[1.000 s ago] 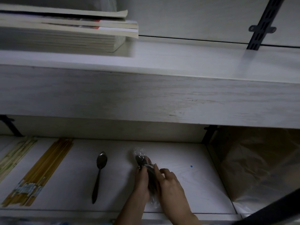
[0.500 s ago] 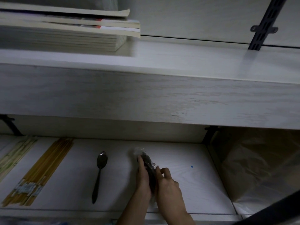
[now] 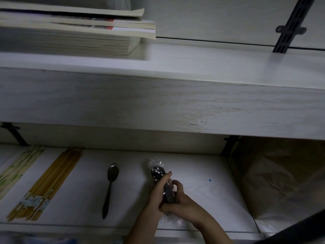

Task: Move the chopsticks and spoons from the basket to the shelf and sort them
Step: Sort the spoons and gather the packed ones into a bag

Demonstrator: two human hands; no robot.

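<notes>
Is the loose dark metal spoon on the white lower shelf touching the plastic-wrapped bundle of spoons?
No, a strip of white shelf lies between the loose dark metal spoon and the plastic-wrapped bundle of spoons.

Two shelves show, an upper shelf [image 3: 211, 71] and a lower shelf [image 3: 219, 191]. On the lower lie one loose spoon [image 3: 110, 187], one plastic-wrapped bundle of spoons [image 3: 158, 173] too crowded to count, and two groups of chopsticks, amber chopsticks [image 3: 52, 182] and, far left, pale green-marked chopsticks [image 3: 15, 171]. There are two hands, left hand [image 3: 156, 192] and right hand [image 3: 184, 203], one stack of books [image 3: 70, 37], one blue dot [image 3: 210, 180].
</notes>
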